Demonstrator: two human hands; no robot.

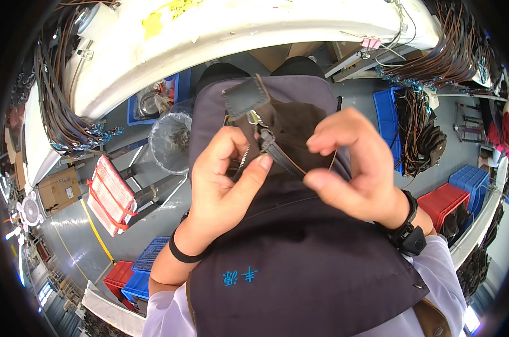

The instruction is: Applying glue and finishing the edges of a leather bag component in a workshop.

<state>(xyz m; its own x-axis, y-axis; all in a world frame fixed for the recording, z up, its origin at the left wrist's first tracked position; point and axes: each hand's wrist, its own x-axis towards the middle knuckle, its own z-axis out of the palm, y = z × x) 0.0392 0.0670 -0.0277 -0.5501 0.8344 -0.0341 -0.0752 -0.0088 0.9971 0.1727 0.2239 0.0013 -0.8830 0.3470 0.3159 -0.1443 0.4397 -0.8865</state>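
Note:
A dark brown fabric pouch (292, 121) lies over my lap, with a dark leather tab (247, 98) at its far end. My left hand (223, 182) is closed on the pouch's near left edge, beside a metal zipper (243, 156). Its thumb presses just below a small metal clasp (254, 118) and a dark leather loop. From that loop a narrow dark leather strap (284, 159) slants down to my right hand (358, 171). The right thumb meets the strap's end, while the index finger curls above it; the other fingers are partly hidden.
A white curved worktop (232, 28) spans the far side. Bundles of brown straps hang at left (58, 106) and right (453, 50). A clear plastic-lined bin (167, 147) stands left of my lap. Blue crates (388, 126) and a red crate (444, 201) are at right.

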